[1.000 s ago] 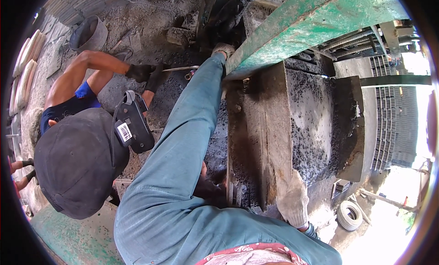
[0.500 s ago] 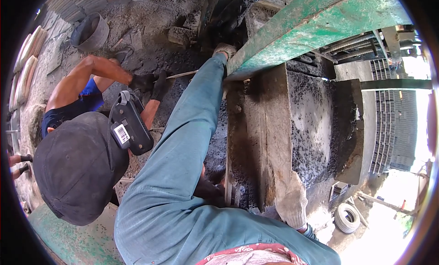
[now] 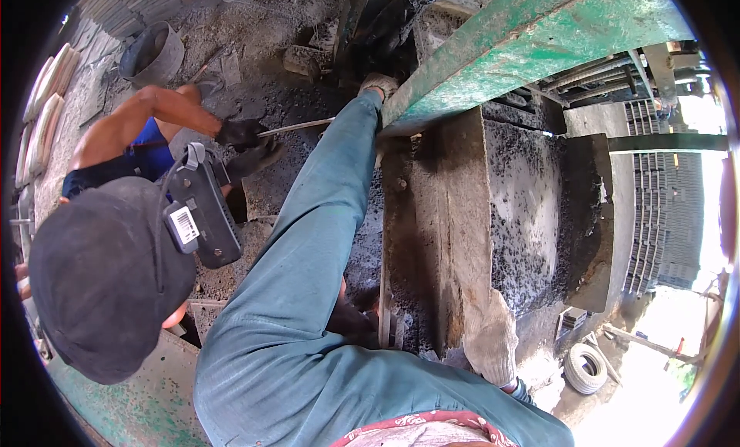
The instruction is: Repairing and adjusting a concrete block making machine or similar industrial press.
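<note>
My left hand (image 3: 379, 85), in a pale, dirty work glove, is at the near end of a green beam (image 3: 493, 62) and appears closed around its edge. The far side of its fingers is hidden. At the lower right, my right hand (image 3: 492, 343), in a whitish knitted glove, lies over the upper edge of a grimy box-like housing (image 3: 462, 239), its fingers stretched along it. Dark granular material sticks to the housing's pale side panel (image 3: 528, 208). My teal sleeve (image 3: 301, 239) crosses the middle.
At left, a person in a dark cap (image 3: 100, 270) with a black device holds a thin rod (image 3: 301, 126) in dark gloves. A bucket (image 3: 152, 55) stands at upper left. Stacked grey blocks (image 3: 671, 216) and a tire (image 3: 586, 368) are at right; green-painted metal (image 3: 131, 393) is at lower left.
The other person's cap and device have shifted left and slightly down. Their nearer glove has come down and more of the rod shows. My own hands have not visibly moved.
</note>
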{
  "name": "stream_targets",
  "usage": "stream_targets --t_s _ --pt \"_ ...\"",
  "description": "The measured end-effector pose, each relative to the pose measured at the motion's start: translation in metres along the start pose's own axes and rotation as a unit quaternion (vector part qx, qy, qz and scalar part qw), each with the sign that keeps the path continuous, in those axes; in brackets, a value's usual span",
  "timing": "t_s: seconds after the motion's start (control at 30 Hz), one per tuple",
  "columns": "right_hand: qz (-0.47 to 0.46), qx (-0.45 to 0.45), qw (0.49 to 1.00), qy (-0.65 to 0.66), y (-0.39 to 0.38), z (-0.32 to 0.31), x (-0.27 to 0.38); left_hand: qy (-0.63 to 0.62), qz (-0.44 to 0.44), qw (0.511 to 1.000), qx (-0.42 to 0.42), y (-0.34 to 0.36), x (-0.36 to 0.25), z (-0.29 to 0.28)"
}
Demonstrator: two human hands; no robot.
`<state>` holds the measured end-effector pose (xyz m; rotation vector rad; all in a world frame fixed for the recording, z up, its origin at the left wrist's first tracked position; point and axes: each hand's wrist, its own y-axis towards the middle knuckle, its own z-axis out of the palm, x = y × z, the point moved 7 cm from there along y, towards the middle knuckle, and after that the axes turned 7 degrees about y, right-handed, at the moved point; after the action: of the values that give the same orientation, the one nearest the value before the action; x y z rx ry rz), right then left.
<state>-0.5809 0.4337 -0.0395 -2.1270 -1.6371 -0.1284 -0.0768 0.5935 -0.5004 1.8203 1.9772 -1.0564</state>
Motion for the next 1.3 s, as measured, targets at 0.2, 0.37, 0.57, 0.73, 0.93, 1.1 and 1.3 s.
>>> stream_targets --t_s 0.2,0.37,0.57,0.73,0.93,1.1,1.3 --pt "-0.016 -0.011 0.999 -0.025 0.000 0.001 -0.001 0.014 0.040 0.999 -0.013 0.011 0.004 0.011" --pt "-0.038 -0.006 0.999 -0.004 -0.003 -0.001 0.002 0.031 0.064 0.997 -0.033 0.020 0.019 0.004" --pt "-0.023 0.003 1.000 0.007 0.001 -0.001 -0.001 -0.015 -0.005 1.000 -0.011 0.014 0.016 0.006" --pt "-0.024 0.016 1.000 0.006 0.004 0.001 -0.003 -0.034 -0.029 0.999 -0.007 0.000 0.013 -0.005" --pt "-0.014 0.014 1.000 -0.007 0.004 0.001 -0.001 -0.044 -0.040 0.998 -0.008 -0.010 0.010 -0.010" --pt "-0.029 0.006 0.999 0.023 0.003 0.000 0.000 -0.028 -0.001 1.000 0.002 -0.002 0.006 0.000" --pt "-0.015 0.019 1.000 0.016 0.001 0.000 0.007 0.002 0.005 1.000 -0.024 -0.002 0.019 -0.015"
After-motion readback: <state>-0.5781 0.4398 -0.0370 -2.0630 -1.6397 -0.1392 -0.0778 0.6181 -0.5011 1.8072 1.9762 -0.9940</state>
